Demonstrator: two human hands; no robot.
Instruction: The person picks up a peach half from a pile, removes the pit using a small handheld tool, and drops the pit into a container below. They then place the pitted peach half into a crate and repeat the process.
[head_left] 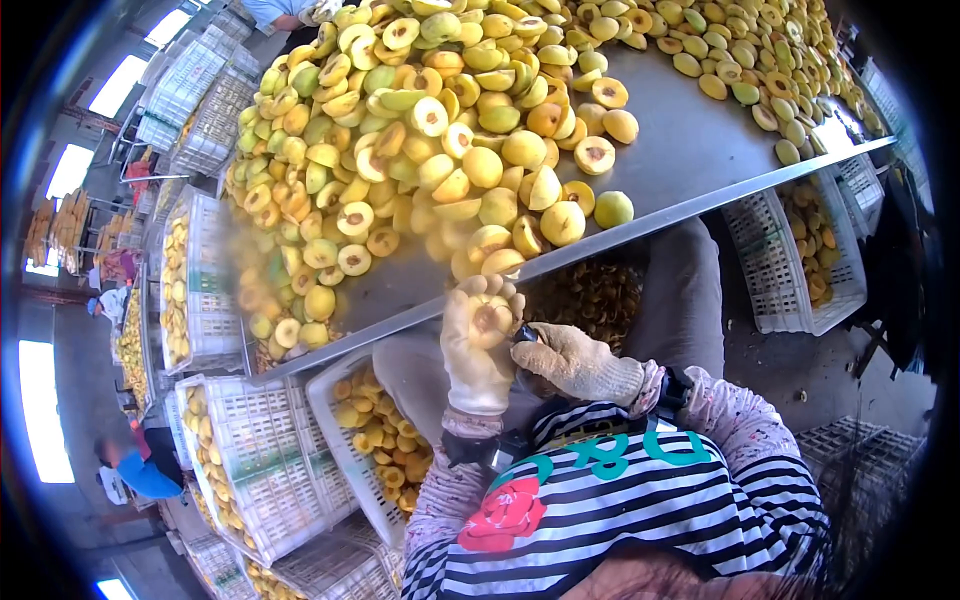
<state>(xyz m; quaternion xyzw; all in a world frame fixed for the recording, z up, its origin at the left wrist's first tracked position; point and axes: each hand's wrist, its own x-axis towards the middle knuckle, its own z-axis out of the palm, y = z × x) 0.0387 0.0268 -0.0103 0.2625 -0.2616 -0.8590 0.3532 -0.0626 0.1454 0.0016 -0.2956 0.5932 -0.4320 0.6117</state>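
The left fingers (470, 289) curl round a half fruit (491, 319), just by the counter (680, 130), and the right fingers (541, 358) close on a dark tool (525, 334) beside it. If the fruit turns, the tool could slip and poke the left fingers.

Green lettering (603, 457) on the striped shirt (620, 500) seems to include "&"; the rest is unclear.

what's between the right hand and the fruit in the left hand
A small dark tool, held by the right hand, its end close to the fruit in the left hand; the head view shows it.
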